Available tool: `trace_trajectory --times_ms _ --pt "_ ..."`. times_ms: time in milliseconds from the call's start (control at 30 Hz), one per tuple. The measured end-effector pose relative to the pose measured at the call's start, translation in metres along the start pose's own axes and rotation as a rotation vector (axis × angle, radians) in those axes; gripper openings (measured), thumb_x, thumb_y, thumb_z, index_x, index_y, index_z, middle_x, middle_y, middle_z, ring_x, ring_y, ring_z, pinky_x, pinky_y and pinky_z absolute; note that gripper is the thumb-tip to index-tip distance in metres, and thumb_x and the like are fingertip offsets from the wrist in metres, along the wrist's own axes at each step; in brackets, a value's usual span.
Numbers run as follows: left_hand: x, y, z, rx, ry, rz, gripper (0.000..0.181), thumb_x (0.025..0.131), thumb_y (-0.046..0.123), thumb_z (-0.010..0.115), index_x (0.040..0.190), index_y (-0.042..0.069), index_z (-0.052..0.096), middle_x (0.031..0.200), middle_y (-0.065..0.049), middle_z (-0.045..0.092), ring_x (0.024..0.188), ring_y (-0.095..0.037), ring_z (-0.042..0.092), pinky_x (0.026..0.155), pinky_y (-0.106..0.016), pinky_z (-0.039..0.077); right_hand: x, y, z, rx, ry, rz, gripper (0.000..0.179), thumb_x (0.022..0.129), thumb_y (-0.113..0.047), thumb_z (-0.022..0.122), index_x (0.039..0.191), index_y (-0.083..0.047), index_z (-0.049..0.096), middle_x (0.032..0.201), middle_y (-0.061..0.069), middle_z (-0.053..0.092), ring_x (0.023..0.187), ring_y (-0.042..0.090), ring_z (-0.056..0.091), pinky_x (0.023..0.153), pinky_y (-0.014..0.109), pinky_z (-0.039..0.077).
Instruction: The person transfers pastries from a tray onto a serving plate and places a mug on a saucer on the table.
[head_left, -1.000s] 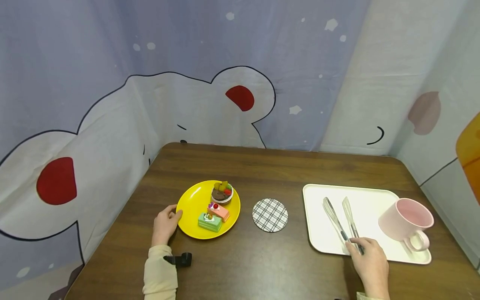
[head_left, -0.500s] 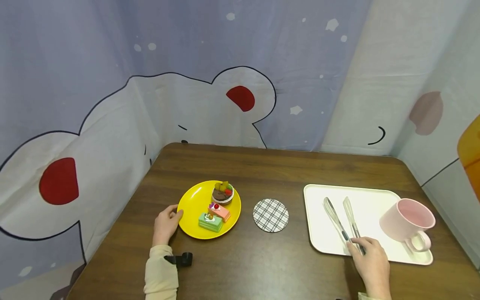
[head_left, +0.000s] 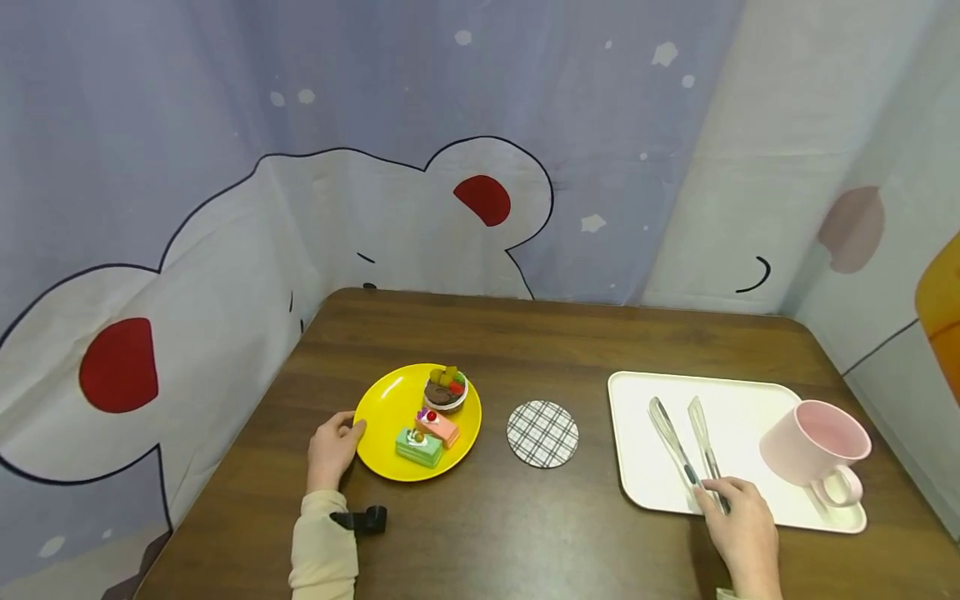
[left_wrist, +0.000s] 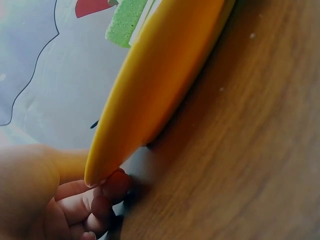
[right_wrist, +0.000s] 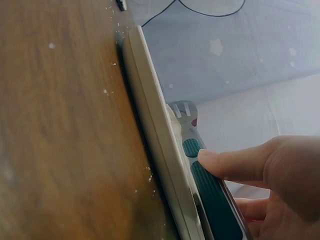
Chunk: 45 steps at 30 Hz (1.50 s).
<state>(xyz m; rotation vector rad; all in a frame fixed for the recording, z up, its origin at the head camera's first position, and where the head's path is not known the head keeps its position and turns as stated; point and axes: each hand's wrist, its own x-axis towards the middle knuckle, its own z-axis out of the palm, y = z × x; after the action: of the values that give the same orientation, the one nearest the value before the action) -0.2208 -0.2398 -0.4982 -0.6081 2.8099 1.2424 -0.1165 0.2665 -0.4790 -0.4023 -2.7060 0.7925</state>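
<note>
On the left, a yellow plate (head_left: 382, 425) bears a toy chocolate cupcake (head_left: 446, 390), a pink cake slice (head_left: 437, 427) and a green one (head_left: 418, 447). My left hand (head_left: 331, 450) pinches its left rim; the left wrist view shows curled fingers (left_wrist: 102, 202) under the plate's edge. A pair of tongs (head_left: 678, 446) with slotted tips and teal grips lies spread over a white tray (head_left: 738, 400) on the right. With thumb (right_wrist: 235, 162) on one teal grip and fingers behind, my right hand (head_left: 738, 521) holds the tongs near their handle end.
A pink mug (head_left: 806, 442) stands at the tray's right end, its handle toward the front. Between plate and tray lies a round checked coaster (head_left: 542, 433). A patterned curtain (head_left: 600, 150) hangs behind the wooden table (head_left: 555, 533).
</note>
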Motion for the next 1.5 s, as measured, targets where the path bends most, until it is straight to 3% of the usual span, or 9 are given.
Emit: trace_trajectory --times_ms 300,567,967,1167,1367,1500 --pt "-0.002 -0.009 -0.002 0.007 0.025 0.001 0.043 0.089 0.034 0.048 0.123 0.008 0.051 0.088 -0.012 0.064 0.077 -0.022 0.052 0.070 -0.033 0.038 -0.001 0.000 0.005 0.013 0.013 -0.037 0.022 0.080 -0.018 0.062 0.090 0.001 0.068 0.104 0.023 0.056 0.099 0.037 0.051 0.080 0.047 0.036" --pt "-0.005 -0.012 -0.001 -0.012 -0.004 0.005 0.045 0.089 0.035 0.047 0.124 0.007 0.050 0.101 -0.019 0.062 0.084 -0.026 0.054 0.075 -0.038 0.042 -0.004 0.001 0.005 -0.006 -0.022 -0.035 0.026 0.083 -0.017 0.058 0.094 0.004 0.065 0.107 0.027 0.054 0.098 0.041 0.049 0.079 0.050 0.036" --pt "-0.005 -0.011 -0.003 -0.016 -0.007 -0.005 0.045 0.090 0.035 0.047 0.125 0.007 0.049 0.102 -0.018 0.061 0.085 -0.026 0.052 0.076 -0.039 0.041 -0.003 0.000 0.008 -0.012 -0.044 -0.039 0.029 0.084 -0.020 0.057 0.098 0.004 0.064 0.110 0.028 0.052 0.101 0.042 0.047 0.082 0.051 0.035" --pt "-0.003 -0.010 -0.003 0.001 0.008 0.011 0.044 0.090 0.034 0.047 0.124 0.007 0.050 0.090 -0.014 0.061 0.077 -0.023 0.051 0.072 -0.034 0.039 -0.005 0.000 0.008 -0.006 -0.046 -0.032 0.029 0.084 -0.021 0.057 0.098 0.004 0.064 0.111 0.027 0.051 0.102 0.042 0.046 0.082 0.051 0.035" --pt "-0.003 -0.011 -0.004 -0.035 0.015 0.024 0.049 0.091 0.043 0.041 0.124 0.007 0.050 0.113 -0.024 0.058 0.101 -0.035 0.054 0.088 -0.047 0.039 -0.002 -0.005 0.007 0.007 0.003 -0.068 0.027 0.082 -0.017 0.059 0.099 0.003 0.063 0.111 0.027 0.050 0.099 0.044 0.046 0.079 0.051 0.033" --pt "-0.006 -0.004 -0.008 -0.050 0.019 0.000 0.054 0.090 0.043 0.040 0.129 0.004 0.041 0.119 -0.027 0.051 0.109 -0.040 0.045 0.092 -0.050 0.035 0.005 -0.016 0.004 0.012 0.017 -0.089 0.038 0.082 -0.017 0.059 0.114 0.003 0.054 0.118 0.028 0.044 0.102 0.046 0.041 0.081 0.053 0.029"
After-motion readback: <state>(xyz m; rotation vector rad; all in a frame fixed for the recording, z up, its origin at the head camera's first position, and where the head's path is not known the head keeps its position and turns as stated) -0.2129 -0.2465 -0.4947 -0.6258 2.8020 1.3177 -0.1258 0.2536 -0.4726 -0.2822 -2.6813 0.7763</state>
